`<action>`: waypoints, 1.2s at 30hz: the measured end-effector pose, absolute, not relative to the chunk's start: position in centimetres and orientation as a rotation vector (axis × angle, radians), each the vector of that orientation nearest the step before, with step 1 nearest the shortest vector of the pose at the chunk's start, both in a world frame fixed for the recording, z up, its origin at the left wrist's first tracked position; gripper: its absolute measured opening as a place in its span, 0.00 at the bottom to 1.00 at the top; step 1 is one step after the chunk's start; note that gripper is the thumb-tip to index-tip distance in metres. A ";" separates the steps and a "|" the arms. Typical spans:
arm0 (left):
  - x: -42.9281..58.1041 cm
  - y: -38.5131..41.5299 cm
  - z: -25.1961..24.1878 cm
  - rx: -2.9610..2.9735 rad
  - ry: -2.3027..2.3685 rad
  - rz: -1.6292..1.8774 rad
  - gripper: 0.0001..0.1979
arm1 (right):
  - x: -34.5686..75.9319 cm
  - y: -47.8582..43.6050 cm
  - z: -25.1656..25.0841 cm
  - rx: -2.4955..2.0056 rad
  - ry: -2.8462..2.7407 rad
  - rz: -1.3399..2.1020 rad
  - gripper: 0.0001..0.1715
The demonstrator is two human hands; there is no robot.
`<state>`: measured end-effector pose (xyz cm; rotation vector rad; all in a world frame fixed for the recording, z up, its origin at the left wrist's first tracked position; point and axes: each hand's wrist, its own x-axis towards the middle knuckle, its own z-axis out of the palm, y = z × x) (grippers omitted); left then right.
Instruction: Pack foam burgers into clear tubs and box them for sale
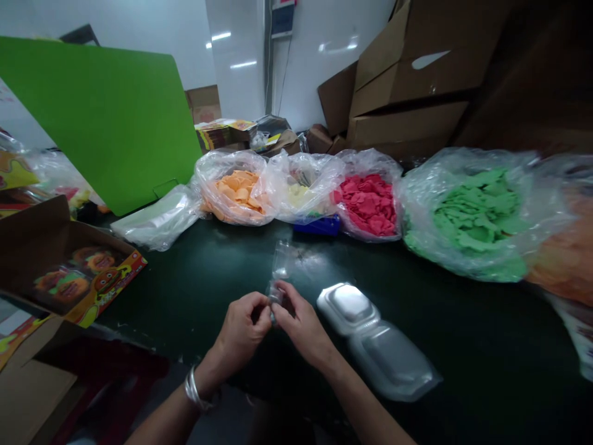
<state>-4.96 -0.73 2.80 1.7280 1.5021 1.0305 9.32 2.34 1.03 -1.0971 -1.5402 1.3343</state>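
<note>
Over the near middle of the dark green table (199, 272), my left hand (243, 324) and my right hand (303, 324) meet with fingertips pinched together. Between them is a piece of clear plastic film (277, 289), perhaps a small bag; its lower end is hidden by my fingers. More thin clear film (306, 256) lies flat just beyond. To the right of my right hand rests an open clear clamshell box (393, 358), its two halves spread on the table. A silver bracelet circles my left wrist.
Along the back stand clear bags of orange pieces (238, 191), pale yellow pieces (299, 194), red pieces (368, 204) and green pieces (482, 210). A blue tray (317, 225) sits among them. At left are a printed carton (115, 278) with packed toy burgers, plastic sleeves (160, 216) and a green board (111, 117).
</note>
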 end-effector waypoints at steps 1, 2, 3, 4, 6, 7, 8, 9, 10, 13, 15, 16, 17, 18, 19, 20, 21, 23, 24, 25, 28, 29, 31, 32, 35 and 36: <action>-4.9 -0.8 2.5 1.799 1.522 1.027 0.08 | 9.2 2.3 1.2 -1.102 -1.539 1.348 0.21; -4.8 -0.9 2.1 1.866 1.539 1.031 0.08 | 9.1 2.3 1.2 -1.102 -1.545 1.357 0.21; -4.7 -1.0 1.7 1.923 1.553 1.048 0.08 | 9.0 2.4 1.2 -1.102 -1.561 1.355 0.21; -4.7 -1.1 1.3 1.969 1.563 1.072 0.08 | 8.8 2.4 1.1 -1.102 -1.579 1.344 0.21; -4.9 -1.2 0.5 2.022 1.576 1.127 0.08 | 8.5 2.5 0.9 -1.078 -1.593 1.351 0.24; -5.0 -1.2 0.2 2.031 1.588 1.156 0.08 | 8.3 2.5 0.8 -1.051 -1.587 1.376 0.25; -5.2 -1.3 0.1 2.039 1.601 1.178 0.09 | 8.2 2.6 0.7 -1.021 -1.587 1.401 0.25; -5.3 -1.4 0.0 2.048 1.613 1.194 0.09 | 8.0 2.8 0.7 -0.995 -1.597 1.418 0.26; -5.4 -1.6 0.0 2.062 1.619 1.205 0.09 | 7.8 3.0 0.6 -0.985 -1.614 1.418 0.26; -5.4 -2.4 0.8 2.107 1.593 1.252 0.10 | 7.3 4.1 0.5 -1.037 -1.665 1.362 0.22; -5.7 -2.7 1.4 2.049 1.546 1.279 0.09 | 7.1 4.8 0.2 -1.080 -1.671 1.343 0.17; -6.1 -2.4 1.6 1.968 1.537 1.273 0.09 | 7.1 5.0 0.0 -1.101 -1.671 1.342 0.15; -6.8 -2.0 1.7 1.863 1.557 1.253 0.09 | 7.1 5.1 -0.1 -1.128 -1.674 1.340 0.15; -7.9 -1.2 1.6 1.749 1.602 1.223 0.09 | 7.2 5.2 -0.2 -1.165 -1.676 1.332 0.15; -9.4 -0.3 1.5 1.634 1.669 1.194 0.10 | 7.3 5.1 -0.3 -1.209 -1.676 1.316 0.15; -11.1 0.9 1.2 1.548 1.769 1.167 0.12 | 7.6 5.1 -0.1 -1.257 -1.675 1.297 0.15; -13.1 2.0 0.9 1.512 1.841 1.152 0.13 | 7.8 5.0 0.1 -1.302 -1.667 1.278 0.15; -17.5 4.0 0.4 1.490 1.959 1.114 0.14 | 8.4 4.9 1.2 -1.372 -1.715 1.162 0.14; -19.5 4.6 0.2 1.493 2.031 1.084 0.12 | 8.6 4.9 2.0 -1.392 -1.783 1.040 0.13; -21.2 5.0 0.1 1.505 2.113 1.055 0.11 | 8.7 5.0 2.8 -1.399 -1.875 0.879 0.12; -23.5 4.8 0.3 1.608 2.358 1.000 0.13 | 8.5 5.6 5.5 -1.428 -2.149 0.324 0.11; -23.3 4.7 0.2 1.677 2.403 0.981 0.16 | 8.2 6.0 6.2 -1.477 -2.213 0.194 0.11; -21.9 4.5 -0.4 1.863 2.392 0.904 0.19 | 7.3 6.5 6.9 -1.622 -2.344 0.022 0.11; -21.2 4.6 -0.8 1.960 2.350 0.844 0.20 | 6.6 6.7 6.9 -1.681 -2.415 -0.019 0.12; -20.3 5.6 -2.4 2.177 2.209 0.667 0.19 | 3.9 6.5 5.5 -1.675 -2.611 0.020 0.13; -20.8 5.9 -2.7 2.223 2.173 0.625 0.18 | 3.0 6.2 4.7 -1.625 -2.655 0.062 0.12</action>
